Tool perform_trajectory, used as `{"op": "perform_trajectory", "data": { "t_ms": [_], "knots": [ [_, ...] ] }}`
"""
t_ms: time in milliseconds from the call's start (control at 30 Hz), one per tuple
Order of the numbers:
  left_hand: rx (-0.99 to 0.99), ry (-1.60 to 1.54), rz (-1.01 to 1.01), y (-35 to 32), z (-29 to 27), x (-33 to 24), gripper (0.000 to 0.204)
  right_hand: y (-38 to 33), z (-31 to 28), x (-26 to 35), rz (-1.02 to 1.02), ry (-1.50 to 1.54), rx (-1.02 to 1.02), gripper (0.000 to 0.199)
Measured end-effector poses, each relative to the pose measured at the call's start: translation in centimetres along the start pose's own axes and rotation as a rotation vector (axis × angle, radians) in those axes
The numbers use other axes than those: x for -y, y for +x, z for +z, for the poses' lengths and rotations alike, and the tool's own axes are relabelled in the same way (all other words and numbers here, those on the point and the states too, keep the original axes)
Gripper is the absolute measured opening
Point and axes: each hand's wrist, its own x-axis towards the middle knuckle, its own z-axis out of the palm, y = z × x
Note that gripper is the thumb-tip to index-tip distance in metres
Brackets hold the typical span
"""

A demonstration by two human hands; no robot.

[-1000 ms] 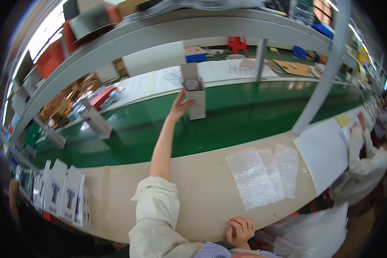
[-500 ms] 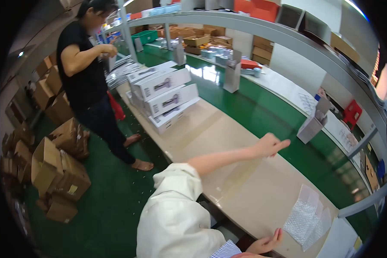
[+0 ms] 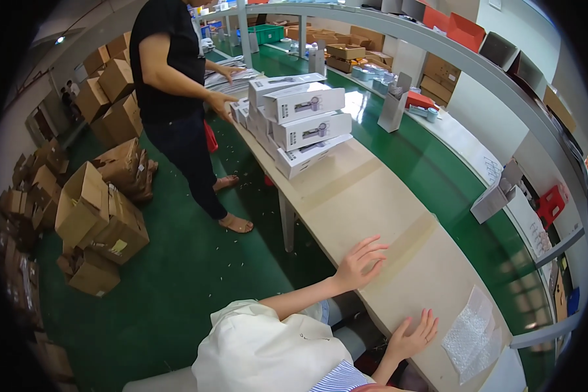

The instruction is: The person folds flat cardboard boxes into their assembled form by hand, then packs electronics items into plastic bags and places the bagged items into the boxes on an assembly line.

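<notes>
Where bench point(image 3: 372, 196) ends — left hand point(image 3: 359, 261).

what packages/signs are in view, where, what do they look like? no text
White product boxes: stacked at the workbench's far end, oblong, with a grey product picture.
Brown cartons: heaped on the green floor, left.
Grey-white upright carton: on the green conveyor, open-topped.
Bubble-wrap sheets: flat on the bench beside the right hand.
Left hand: flat on the bare bench.

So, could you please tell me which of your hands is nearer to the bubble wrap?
Right. The right hand rests beside the bubble wrap; the left hand lies farther up the table.
</notes>
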Motion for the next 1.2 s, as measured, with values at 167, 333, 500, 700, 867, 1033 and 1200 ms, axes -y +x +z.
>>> {"op": "perform_trajectory", "data": {
  "t_ms": [167,333,500,700,867,1033,1200],
  "knots": [
    [-0.176,-0.067,0.058,-0.7,-0.4,0.6,0.019,-0.4,0.2,0.4,0.047,-0.073,-0.013,0.043],
    [-0.275,-0.095,0.056,0.4,0.0,0.7,0.019,0.6,-0.3,1.3,0.088,-0.046,-0.020,0.043],
    [-0.174,-0.142,0.029,1.2,0.3,0.4,0.022,2.4,-1.3,4.5,0.038,0.209,-0.018,0.041],
    [0.341,-0.570,0.136,-5.8,-0.3,4.7,0.035,4.2,3.7,12.1,0.118,0.524,-0.008,0.035],
    [0.235,-0.805,-0.226,-2.6,-5.8,2.4,0.015,12.7,6.5,16.5,0.070,0.680,0.330,0.035],
    [0.190,-0.479,-0.333,4.1,-14.7,6.1,0.011,16.5,9.9,18.2,0.134,0.682,0.553,0.034],
    [-0.173,0.337,-0.585,17.0,-28.8,9.9,0.008,18.5,9.1,20.9,0.105,0.690,0.685,0.032]
  ]
}}
